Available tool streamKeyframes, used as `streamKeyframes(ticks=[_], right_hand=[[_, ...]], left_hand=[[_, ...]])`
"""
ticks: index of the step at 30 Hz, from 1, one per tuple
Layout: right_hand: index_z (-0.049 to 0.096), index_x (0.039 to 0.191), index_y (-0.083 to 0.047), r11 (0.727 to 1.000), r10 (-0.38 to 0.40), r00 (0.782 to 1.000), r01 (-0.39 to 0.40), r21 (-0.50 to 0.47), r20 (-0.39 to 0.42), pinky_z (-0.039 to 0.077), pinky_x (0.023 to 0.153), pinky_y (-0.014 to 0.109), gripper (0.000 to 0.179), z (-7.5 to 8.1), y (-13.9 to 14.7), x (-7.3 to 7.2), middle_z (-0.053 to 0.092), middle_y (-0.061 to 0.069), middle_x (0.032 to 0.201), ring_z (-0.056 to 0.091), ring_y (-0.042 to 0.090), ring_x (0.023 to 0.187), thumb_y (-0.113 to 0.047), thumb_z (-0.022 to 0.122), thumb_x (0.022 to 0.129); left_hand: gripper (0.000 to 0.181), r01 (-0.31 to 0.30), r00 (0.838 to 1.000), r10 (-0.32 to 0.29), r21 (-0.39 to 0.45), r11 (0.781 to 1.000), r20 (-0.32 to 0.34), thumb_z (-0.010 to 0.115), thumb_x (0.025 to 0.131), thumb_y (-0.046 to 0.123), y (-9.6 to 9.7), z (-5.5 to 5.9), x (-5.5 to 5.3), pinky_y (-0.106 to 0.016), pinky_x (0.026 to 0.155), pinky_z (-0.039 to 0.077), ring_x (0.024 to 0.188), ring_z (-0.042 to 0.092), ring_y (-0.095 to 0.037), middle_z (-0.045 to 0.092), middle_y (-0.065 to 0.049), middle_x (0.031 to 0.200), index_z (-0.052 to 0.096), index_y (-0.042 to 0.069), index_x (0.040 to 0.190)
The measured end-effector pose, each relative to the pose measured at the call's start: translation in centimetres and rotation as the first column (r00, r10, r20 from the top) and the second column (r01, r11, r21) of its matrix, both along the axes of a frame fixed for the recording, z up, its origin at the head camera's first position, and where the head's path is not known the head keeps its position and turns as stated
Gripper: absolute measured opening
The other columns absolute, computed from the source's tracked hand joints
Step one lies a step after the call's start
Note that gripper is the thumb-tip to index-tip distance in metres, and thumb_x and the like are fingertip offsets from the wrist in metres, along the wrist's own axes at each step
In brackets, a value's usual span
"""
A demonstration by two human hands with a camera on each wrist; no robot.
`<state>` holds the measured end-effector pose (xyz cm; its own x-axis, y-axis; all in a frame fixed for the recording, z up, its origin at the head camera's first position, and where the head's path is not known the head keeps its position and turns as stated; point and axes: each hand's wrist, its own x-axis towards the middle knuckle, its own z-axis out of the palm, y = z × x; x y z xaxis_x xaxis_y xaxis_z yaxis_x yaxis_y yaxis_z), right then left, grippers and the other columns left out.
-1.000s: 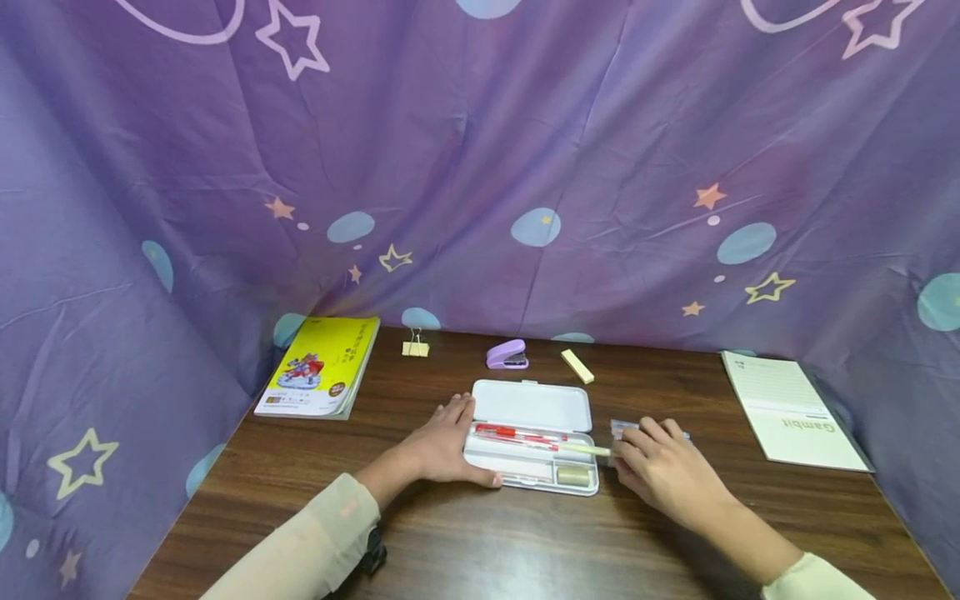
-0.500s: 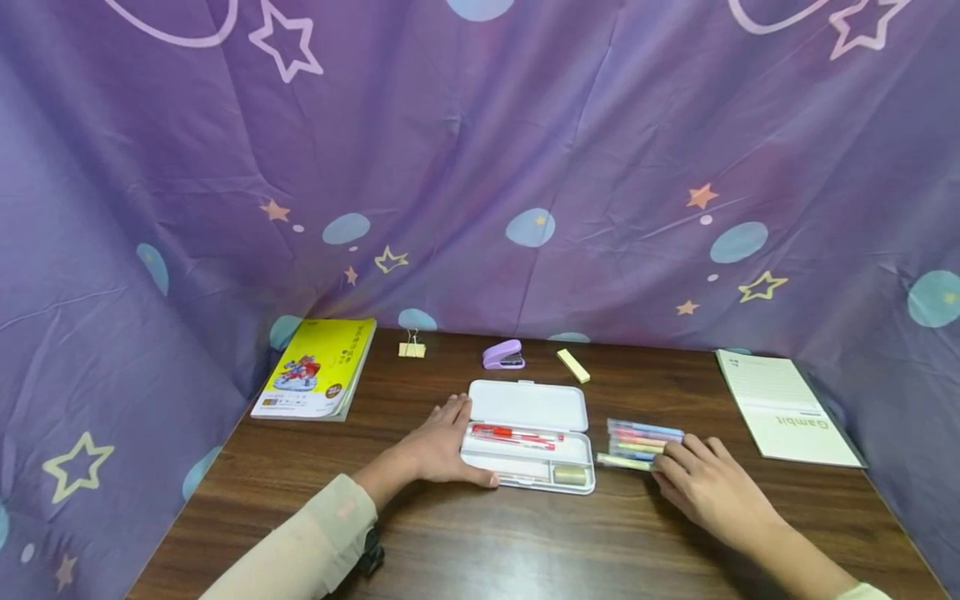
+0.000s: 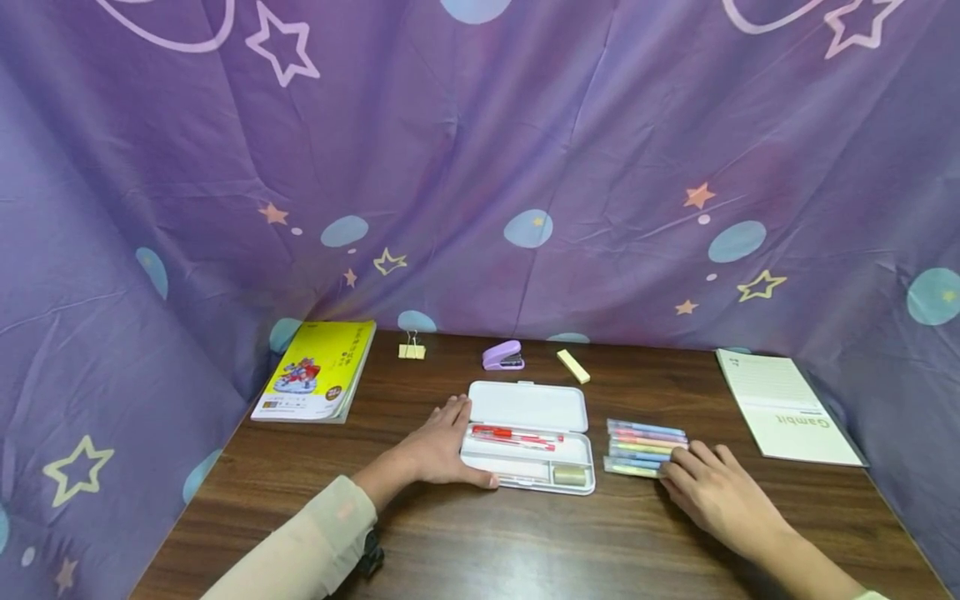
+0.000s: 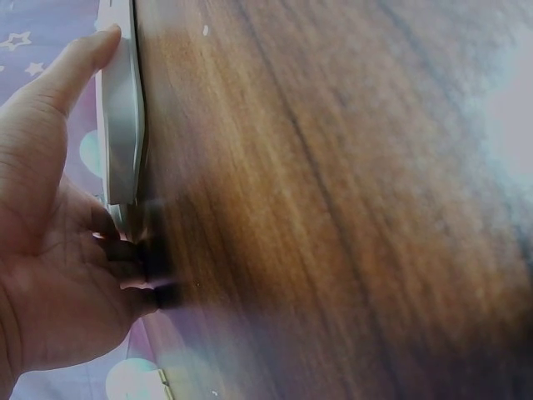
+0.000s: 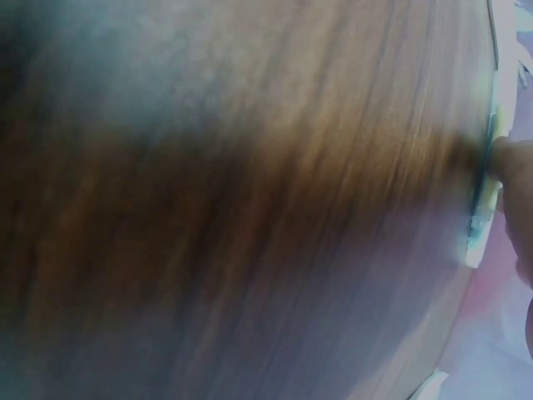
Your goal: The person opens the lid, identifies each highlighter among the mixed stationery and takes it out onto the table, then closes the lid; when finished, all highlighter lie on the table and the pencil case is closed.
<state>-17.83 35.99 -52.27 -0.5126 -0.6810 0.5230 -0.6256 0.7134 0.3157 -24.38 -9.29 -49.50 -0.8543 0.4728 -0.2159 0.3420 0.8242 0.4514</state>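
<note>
A white pencil case [image 3: 525,406] lies with its lid folded back, red pens [image 3: 513,435] in its upper tray and a gold-coloured cylinder [image 3: 569,475] in a small compartment. My left hand [image 3: 442,446] rests spread along the case's left side, thumb [image 4: 87,62] on the front edge. To the right of the case, several pastel pens [image 3: 645,437] with clear caps lie side by side. At the near end of that row is a light green pen [image 3: 632,467]. My right hand [image 3: 716,492] has its fingers bent at this pen's right end, which they hide.
Behind the case stand a binder clip [image 3: 412,351], a purple stapler [image 3: 503,356] and a pale yellow block [image 3: 573,367]. A yellow book [image 3: 318,371] lies at the back left, a notepad [image 3: 787,408] at the right. A purple curtain [image 3: 480,167] encloses the table.
My right hand has carried the light green pen from the case's right edge rightward and lined it up with the other pens. My left hand has stayed on the case.
</note>
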Motion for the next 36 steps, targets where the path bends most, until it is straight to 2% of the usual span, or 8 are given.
streamKeyframes(ticks=[13, 36], right_hand=[[0.074, 0.098, -0.014, 1.0, -0.004, 1.0, 0.004, -0.014, 0.004, 0.043, 0.063, 0.042, 0.065, -0.46, -0.21, -0.31, 0.069, 0.001, 0.098, 0.062, 0.025, 0.087, -0.044, 0.022, 0.122], [0.075, 0.096, -0.014, 0.998, -0.002, 1.0, 0.001, -0.059, -0.014, 0.043, 0.061, 0.042, 0.061, -0.38, -0.24, -0.21, 0.07, 0.002, 0.095, 0.065, 0.027, 0.087, -0.043, 0.028, 0.122]], left_hand=[[0.146, -0.01, 1.0, 0.01, -0.011, 1.0, -0.001, 0.082, 0.079, 0.081, 0.06, 0.02, 0.06, -0.052, 0.143, 0.017, 0.175, 0.009, -0.038, 0.011, -0.022, 0.186, 0.01, -0.001, 0.177], [0.148, -0.012, 1.0, 0.012, -0.008, 1.0, -0.001, 0.083, 0.078, 0.081, 0.12, 0.02, 0.09, -0.051, 0.143, 0.017, 0.175, 0.009, -0.037, 0.011, -0.021, 0.186, 0.01, -0.001, 0.176]])
